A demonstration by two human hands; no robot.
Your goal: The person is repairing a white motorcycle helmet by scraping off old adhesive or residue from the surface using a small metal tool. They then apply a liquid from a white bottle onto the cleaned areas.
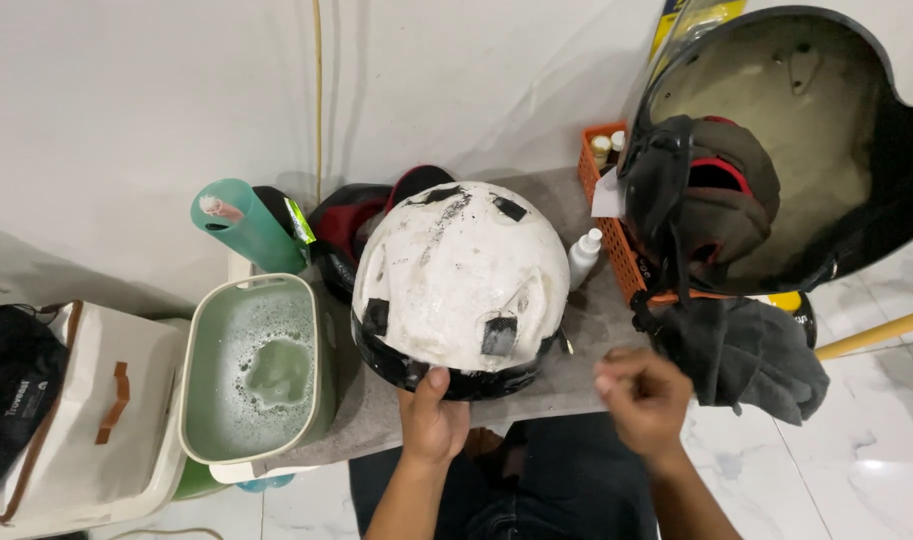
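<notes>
**Helmet liner on small table, left hand steadying it**

White foam helmet liner (463, 275) sitting dome-up on a grey mat (576, 375), roughly centre of view. Scuffed, with black patches stuck on (one near the front edge, one at top right) and a black rim showing underneath.

Left hand (431, 420) at the near edge of the liner, thumb up against the black rim, fingers tucked beneath and out of sight. Looks like a light grip on the rim; how far closed, cannot tell.

Right hand (644, 392) off the liner, hovering just right of it above the mat. Fingers curled loosely inward, tips blurred. Nothing visibly held (cannot tell for sure).

Around it:
- Green basin (257, 370) with sudsy water, just left of the liner.
- Teal tube (241, 222) standing behind the basin, tilted.
- Red-and-black padding (351, 225) behind the liner, partly hidden.
- Small white spray bottle (583, 255) touching or just beside the liner's right side.
- Orange crate (608, 215) further right, small bottles inside.
- Black helmet shell (776, 140) upside down on the crate, cheek pads hanging in it.
- Dark grey cloth (746, 355) draped below the shell, near the right hand.
- White storage box (106, 420) with brown handle at far left, on the floor.
</notes>
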